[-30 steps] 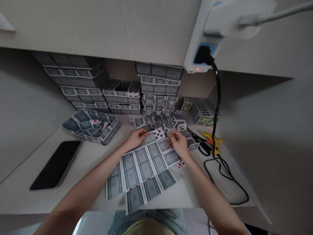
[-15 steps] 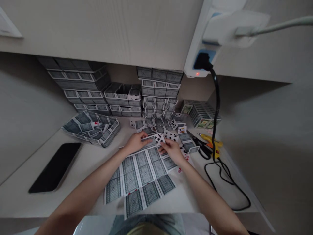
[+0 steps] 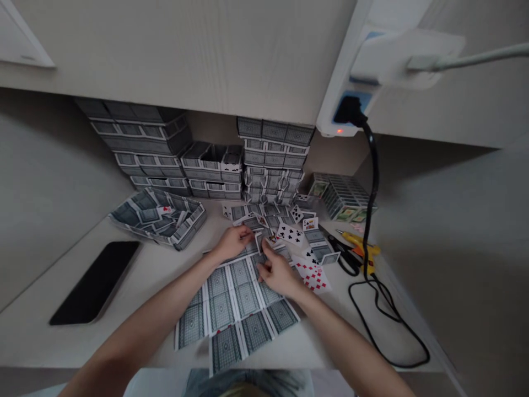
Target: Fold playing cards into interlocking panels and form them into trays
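Observation:
A joined sheet of patterned grey-green playing cards lies face down on the desk in front of me. At its far edge stands a small folded playing card, between my two hands. My left hand is closed at that edge, fingertips pinching near the folded card. The fingertips of my right hand press on the folded card from the right, the other fingers curled over the sheet. What lies under the left fingers is partly hidden. A face-up clubs card and a diamonds card lie to the right.
Stacked card-built boxes stand at the back. A card-made tray of loose cards and a black phone are at left. Scissors, a yellow glue gun and a black cable lie at right, below a power strip.
The clubs card face between my hands has turned and now shows as a narrow upright fold. My right hand has moved left and slightly down. The view has shifted slightly.

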Demonstrator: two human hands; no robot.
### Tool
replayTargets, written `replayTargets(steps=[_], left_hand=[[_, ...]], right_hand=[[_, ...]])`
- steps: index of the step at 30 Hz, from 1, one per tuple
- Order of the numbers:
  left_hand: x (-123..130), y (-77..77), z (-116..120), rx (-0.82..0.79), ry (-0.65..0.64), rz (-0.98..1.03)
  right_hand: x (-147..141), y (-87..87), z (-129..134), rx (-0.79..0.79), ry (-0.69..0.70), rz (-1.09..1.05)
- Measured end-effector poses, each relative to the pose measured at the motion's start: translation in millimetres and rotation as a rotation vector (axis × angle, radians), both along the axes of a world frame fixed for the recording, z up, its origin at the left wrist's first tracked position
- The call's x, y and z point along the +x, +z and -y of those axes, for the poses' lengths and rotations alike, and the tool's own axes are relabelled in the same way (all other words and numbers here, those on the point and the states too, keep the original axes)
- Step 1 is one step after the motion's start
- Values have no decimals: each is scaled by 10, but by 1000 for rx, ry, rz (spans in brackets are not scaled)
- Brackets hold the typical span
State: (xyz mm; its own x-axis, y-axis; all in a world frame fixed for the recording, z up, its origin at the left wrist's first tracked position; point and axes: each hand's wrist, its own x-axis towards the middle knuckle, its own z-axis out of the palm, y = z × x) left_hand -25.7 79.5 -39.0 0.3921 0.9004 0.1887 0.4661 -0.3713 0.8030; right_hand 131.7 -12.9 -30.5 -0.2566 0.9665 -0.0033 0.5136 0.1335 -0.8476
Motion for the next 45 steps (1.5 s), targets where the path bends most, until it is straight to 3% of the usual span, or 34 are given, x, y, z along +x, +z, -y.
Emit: replayTargets(steps=[3,6,9,12,16,22,26,33,40,45], left_hand=[[-8,18,13,-29,-3,36],[-5,46,33,-19,-52,41],[5,71,52,14,-70,24],[8,87,72,25,-88,21],[7,88,94,21,-90,16],[4,105,102,-17,-100,34],[12,132,102,-29,-96,47],[21,143,98,-62,-113,33],[128,257,94,20,-103,-227],[193,297,85,57,-156,-234]], right_hand=[[-49,-15,20,134,-22,85],[-57,-29,7,142,-17,20],[-22,-42,-65,-38,-67,-265],[24,-36,-181,-200,-215,-559],[76,-1,-329,-305,-303,-701],[206,88,-516,-522,-183,-617],[225,104,-615,-578,-93,-552],[90,48,-667,-534,-141,-404],[32,84,-598,-431,-118,-263],[-4,92,-567,-350,-129,-174]])
